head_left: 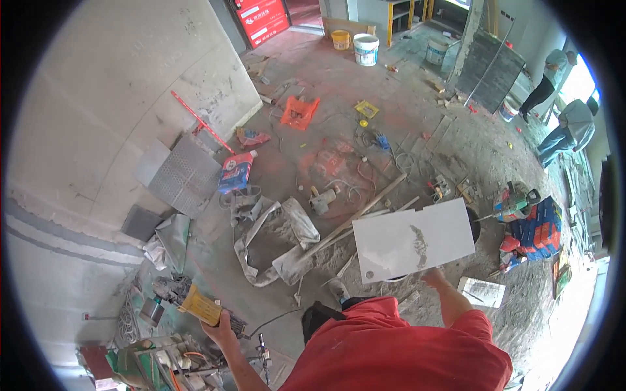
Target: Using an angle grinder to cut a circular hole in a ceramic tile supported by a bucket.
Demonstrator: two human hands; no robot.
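My left hand (224,330) is closed around the end of a yellow block-shaped tool (201,305) at the lower left; its exact kind is unclear. A grey, crusted mass (172,289) shows just beyond the tool, and I cannot tell whether they are joined. On the right, my right hand (433,278) is at the near edge of a large white board (385,242) and appears to grip it, its fingertips partly hidden. A streak of grey mortar (419,246) runs across the board's middle. Under the near edge a bit of round rim shows.
Long wooden strips (365,212) and a dusty crumpled sack (261,277) lie ahead. A green power tool (515,203) rests by stacked red-and-blue packages (538,228). Buckets (366,49) stand farther off. Two people are at the far right. Clutter (163,365) fills the lower left.
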